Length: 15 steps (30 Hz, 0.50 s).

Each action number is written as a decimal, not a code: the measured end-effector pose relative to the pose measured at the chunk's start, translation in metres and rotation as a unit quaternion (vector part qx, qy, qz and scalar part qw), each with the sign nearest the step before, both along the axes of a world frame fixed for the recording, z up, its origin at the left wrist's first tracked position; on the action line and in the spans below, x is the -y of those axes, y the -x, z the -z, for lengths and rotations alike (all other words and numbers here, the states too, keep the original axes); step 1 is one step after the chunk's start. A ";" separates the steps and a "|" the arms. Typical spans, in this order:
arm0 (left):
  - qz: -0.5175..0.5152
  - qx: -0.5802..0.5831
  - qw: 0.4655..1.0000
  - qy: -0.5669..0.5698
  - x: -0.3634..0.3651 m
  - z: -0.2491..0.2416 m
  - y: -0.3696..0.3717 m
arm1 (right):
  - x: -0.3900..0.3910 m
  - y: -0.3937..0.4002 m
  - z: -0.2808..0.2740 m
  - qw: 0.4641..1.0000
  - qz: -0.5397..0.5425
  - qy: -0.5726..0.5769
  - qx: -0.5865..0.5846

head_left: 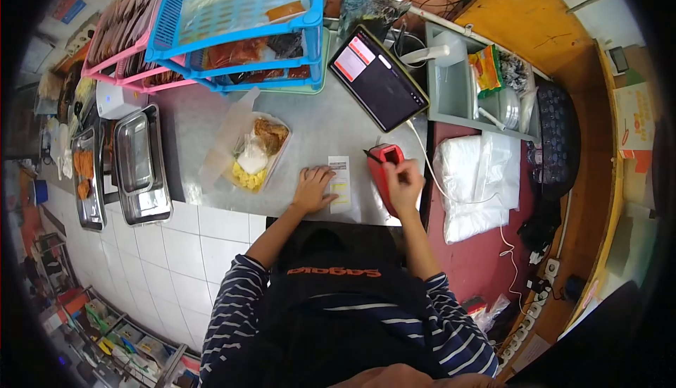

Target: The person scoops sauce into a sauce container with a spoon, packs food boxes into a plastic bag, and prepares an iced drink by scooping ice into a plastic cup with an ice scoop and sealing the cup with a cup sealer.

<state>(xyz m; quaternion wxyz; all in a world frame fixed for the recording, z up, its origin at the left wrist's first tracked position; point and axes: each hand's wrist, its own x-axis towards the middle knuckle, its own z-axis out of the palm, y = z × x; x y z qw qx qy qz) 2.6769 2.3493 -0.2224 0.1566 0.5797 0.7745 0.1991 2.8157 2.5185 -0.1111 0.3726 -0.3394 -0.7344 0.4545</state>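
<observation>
My left hand (313, 189) lies flat on the metal table with its fingers spread, beside and touching the left edge of a printed paper receipt (339, 177) with yellow marks. My right hand (405, 185) is at a narrow red box (382, 177), its fingers curled together over the box's right side. Whatever those fingers hold, if anything, is hidden. A black stick-like thing (372, 157) pokes out at the box's upper left. Further left stands an open food box (280, 159) holding fried chicken (270, 134), white rice (252, 157) and yellow pieces of food (249, 177).
A tablet (380, 78) with a white cable leans beyond the red box. Blue stacked baskets (236, 64) stand at the back, with a pink rack (134, 78) beside them. Metal trays (143, 166) are at left; plastic bags (475, 184) and a grey bin (451, 99) at right.
</observation>
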 end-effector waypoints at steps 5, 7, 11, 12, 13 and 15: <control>0.015 0.017 0.997 0.071 0.007 -0.014 -0.005 | 0.027 -0.002 0.057 0.957 -0.205 0.052 0.200; 0.009 0.025 0.998 0.062 0.006 -0.012 -0.007 | 0.031 -0.004 0.054 0.948 -0.218 0.028 0.229; 0.009 0.024 0.997 0.076 0.006 -0.013 -0.007 | 0.032 -0.012 0.053 0.930 -0.264 0.027 0.253; 0.010 0.026 0.997 0.078 0.006 -0.013 -0.006 | 0.032 -0.015 0.053 0.927 -0.267 0.034 0.261; 0.010 0.028 0.996 0.081 0.006 -0.013 -0.006 | 0.031 -0.019 0.054 0.927 -0.267 0.035 0.261; 0.010 0.026 0.996 0.081 0.006 -0.013 -0.006 | 0.030 -0.026 0.056 0.908 -0.312 0.090 0.266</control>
